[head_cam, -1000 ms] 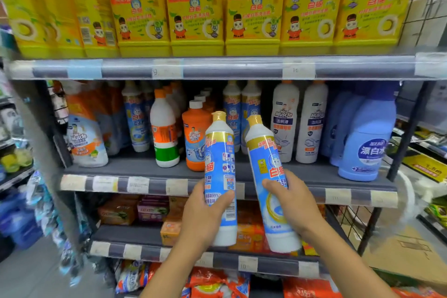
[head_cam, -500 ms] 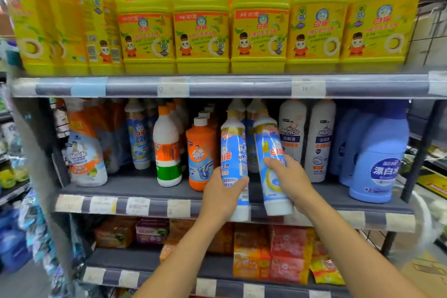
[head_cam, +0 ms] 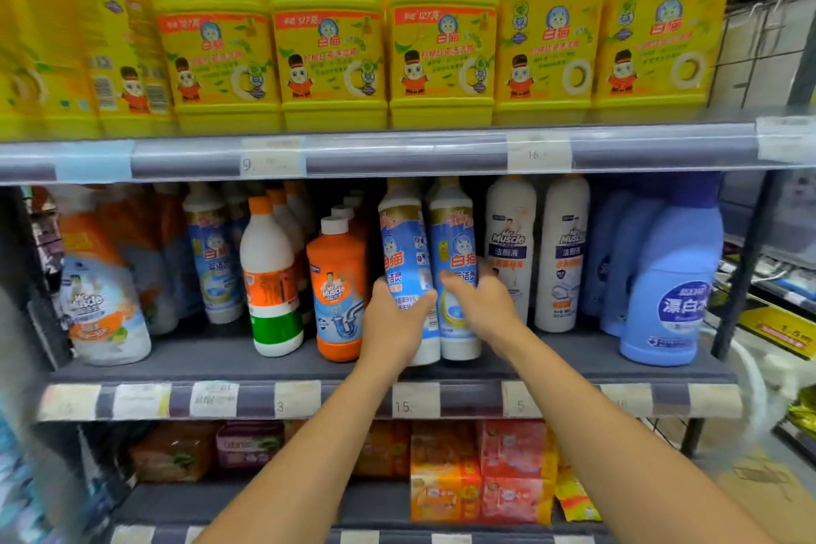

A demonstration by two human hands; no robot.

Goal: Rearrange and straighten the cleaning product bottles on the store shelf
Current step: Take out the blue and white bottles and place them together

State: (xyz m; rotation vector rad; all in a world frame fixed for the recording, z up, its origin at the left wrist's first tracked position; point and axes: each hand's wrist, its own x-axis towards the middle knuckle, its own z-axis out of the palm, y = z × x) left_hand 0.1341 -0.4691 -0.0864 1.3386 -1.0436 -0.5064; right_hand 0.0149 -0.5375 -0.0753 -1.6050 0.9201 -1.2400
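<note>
Two tall white bottles with blue labels stand side by side, upright, on the middle shelf (head_cam: 221, 358). My left hand (head_cam: 393, 322) grips the left blue-label bottle (head_cam: 404, 252) low on its body. My right hand (head_cam: 481, 305) grips the right blue-label bottle (head_cam: 455, 247) at mid-height. Both bottle bases sit at the shelf's front, between an orange Mr Muscle bottle (head_cam: 338, 292) and a white Mr Muscle bottle (head_cam: 510, 234).
Yellow detergent jugs (head_cam: 329, 44) fill the top shelf. The middle shelf also holds a white bottle with orange and green bands (head_cam: 271, 278), a spray bottle (head_cam: 101, 300) at the left and blue bleach jugs (head_cam: 671, 278) at the right. Boxed goods (head_cam: 446, 473) lie below.
Both hands carried the two blue-label bottles up and forward from in front of the shelf edge and stood them upright on the middle shelf. The camera moved closer.
</note>
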